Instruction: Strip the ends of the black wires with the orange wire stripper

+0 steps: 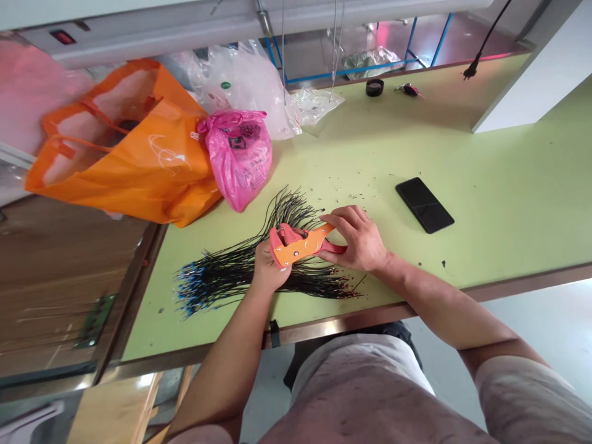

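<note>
My right hand [359, 239] is wrapped round the handles of an orange and red wire stripper [300, 246]. The tool's red head points left, over my left hand [269, 266], whose fingers are mostly hidden behind it; what they hold cannot be made out. Beneath and around my hands lies a large bundle of thin black wires [231, 271], with blue ends at the left and copper-coloured ends at the right. More black wires fan out behind the tool.
An orange bag [171, 166] and a pink plastic bag [243, 160] stand at the back left of the green table [509, 203]. A black phone [424, 205] lies to the right. Behind are a black ring [374, 87], keys [409, 90] and a plug [470, 69]. Small scraps dot the tabletop.
</note>
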The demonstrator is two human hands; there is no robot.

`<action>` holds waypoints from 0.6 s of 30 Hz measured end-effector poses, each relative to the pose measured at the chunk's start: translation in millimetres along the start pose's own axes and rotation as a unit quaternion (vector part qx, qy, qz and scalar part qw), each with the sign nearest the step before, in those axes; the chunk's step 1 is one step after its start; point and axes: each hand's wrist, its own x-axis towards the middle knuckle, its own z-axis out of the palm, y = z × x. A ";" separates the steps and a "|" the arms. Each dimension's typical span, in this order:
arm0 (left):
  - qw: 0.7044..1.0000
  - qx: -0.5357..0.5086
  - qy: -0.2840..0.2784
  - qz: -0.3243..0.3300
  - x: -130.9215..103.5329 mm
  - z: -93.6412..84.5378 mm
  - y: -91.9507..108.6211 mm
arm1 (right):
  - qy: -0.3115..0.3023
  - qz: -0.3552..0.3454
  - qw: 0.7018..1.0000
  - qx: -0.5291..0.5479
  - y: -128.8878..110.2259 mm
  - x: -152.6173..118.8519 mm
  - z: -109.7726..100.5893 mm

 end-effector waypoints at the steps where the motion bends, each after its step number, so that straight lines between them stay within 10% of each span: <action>1: 1.000 -0.006 0.003 -0.004 -0.3 0.2 -0.1 | 0.002 -0.001 1.000 0.003 0.1 0.1 -0.5; 18: 0.999 -0.018 -0.008 -0.033 0.5 3.7 8.8 | -0.002 -0.008 1.000 0.006 -0.3 1.2 -5.6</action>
